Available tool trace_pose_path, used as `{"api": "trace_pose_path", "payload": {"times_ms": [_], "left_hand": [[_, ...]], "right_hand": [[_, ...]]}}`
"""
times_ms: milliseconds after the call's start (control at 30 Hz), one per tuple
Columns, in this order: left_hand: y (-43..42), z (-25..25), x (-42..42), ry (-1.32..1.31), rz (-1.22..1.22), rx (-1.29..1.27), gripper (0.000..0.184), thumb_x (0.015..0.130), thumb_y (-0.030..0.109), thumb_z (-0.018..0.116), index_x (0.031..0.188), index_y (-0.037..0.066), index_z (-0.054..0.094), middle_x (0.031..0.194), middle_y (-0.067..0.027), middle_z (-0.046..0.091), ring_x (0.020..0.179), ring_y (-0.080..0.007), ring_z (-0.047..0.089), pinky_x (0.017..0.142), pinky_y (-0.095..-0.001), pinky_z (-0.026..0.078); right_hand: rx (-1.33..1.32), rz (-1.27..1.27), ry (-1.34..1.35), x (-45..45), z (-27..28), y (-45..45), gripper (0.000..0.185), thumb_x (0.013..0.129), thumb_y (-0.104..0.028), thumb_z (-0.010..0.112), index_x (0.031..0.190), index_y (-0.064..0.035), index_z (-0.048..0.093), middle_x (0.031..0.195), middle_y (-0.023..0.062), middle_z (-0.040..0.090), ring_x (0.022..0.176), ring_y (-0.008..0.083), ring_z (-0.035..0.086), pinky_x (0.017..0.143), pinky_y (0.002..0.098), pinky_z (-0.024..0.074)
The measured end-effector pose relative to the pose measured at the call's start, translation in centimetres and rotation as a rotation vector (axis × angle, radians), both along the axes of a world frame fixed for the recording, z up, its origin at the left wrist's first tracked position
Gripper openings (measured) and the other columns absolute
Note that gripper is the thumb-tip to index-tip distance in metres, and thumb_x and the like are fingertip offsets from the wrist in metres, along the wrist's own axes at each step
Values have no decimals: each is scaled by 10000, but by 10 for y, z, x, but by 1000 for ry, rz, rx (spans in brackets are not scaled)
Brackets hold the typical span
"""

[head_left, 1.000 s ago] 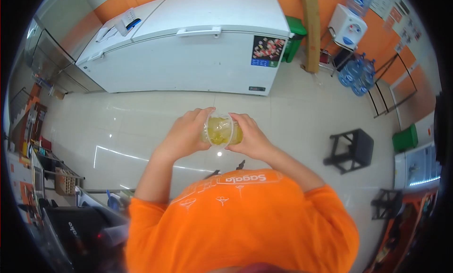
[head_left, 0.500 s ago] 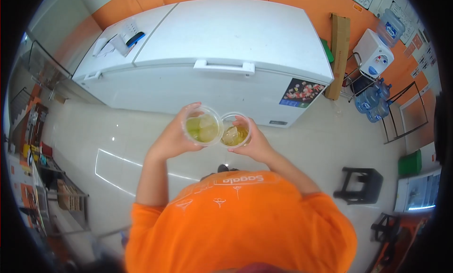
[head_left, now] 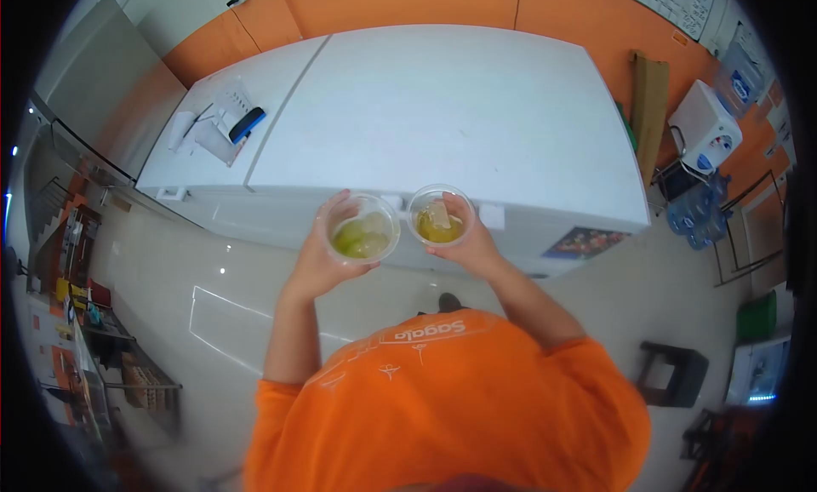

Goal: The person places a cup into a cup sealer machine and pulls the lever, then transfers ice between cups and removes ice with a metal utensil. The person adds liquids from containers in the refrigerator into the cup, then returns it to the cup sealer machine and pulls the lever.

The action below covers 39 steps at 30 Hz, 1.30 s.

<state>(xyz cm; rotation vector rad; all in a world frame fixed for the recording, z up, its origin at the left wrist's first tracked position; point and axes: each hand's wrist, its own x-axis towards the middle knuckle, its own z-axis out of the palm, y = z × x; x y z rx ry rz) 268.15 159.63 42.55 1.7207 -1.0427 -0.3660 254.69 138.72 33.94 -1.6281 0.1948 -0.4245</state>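
My left hand (head_left: pixel 323 255) is wrapped round a clear plastic cup (head_left: pixel 362 255) that contains ice and a pale green drink. In my right hand (head_left: pixel 475 247) is a second clear plastic cup (head_left: pixel 438 235), with ice and a yellowish drink inside. Both cups have round open tops facing up, and a small gap separates them. They are held in front of my orange shirt, before the front edge of a white chest freezer (head_left: pixel 459 117). The freezer's handle (head_left: pixel 491 216) is partly hidden behind the cups and my right hand.
Papers (head_left: pixel 219 134) and a blue-and-black object (head_left: pixel 248 125) lie on the freezer's left end. A black stool (head_left: pixel 694 377) stands on the floor at right. Beyond it are a water dispenser (head_left: pixel 705 128) and large water bottles (head_left: pixel 694 215). Shelving (head_left: pixel 140 381) lines the left side.
I have come closer to the freezer, whose top now fills more of the view. The two cups, overlapping before, have moved apart, the right one shifting rightward. Both hands keep their hold.
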Motion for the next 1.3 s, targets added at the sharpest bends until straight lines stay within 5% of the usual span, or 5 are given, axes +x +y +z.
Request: {"api": "trace_pose_path", "payload": {"times_ms": [267,533,700,1033,1300], "left_hand": [[-80,22,66,18,55,90,967,524,88,818,1335,35,295,1200,-128,483,1167,-241,457,973,-366,394],[-138,38,90,-884,31,601,842,536,63,764,1287,101,386,1194,-102,487,1082,-287,485,923,-411,377],[-156,27,103,-1055,16,648,839,541,91,766,1289,121,388,1172,-75,496,1083,-268,486,919,-410,371],[-148,11,126,-418,-37,389,895,544,71,794,1315,45,339,1222,-148,472,1143,-303,459,961,-368,386],[-132,-38,121,-250,4,163,1019,536,139,837,1357,29,243,1267,-131,432,1206,-248,413,989,-362,372]], "right_hand": [[-255,82,1,91,7,-66,899,606,-159,808,1315,-18,273,1273,203,413,1201,320,410,994,380,356],[-420,111,109,128,11,-93,859,605,-167,791,1292,-13,298,1238,210,413,1161,360,410,973,409,365],[-324,139,140,139,6,-101,844,612,-162,787,1289,-12,307,1249,212,406,1167,353,410,972,407,369],[-98,104,86,128,2,-105,814,607,-149,799,1268,-4,346,1220,187,451,1161,313,444,962,366,380],[-225,11,124,115,-1,-103,829,614,-159,805,1277,5,335,1224,183,452,1167,291,442,964,361,378]]}}
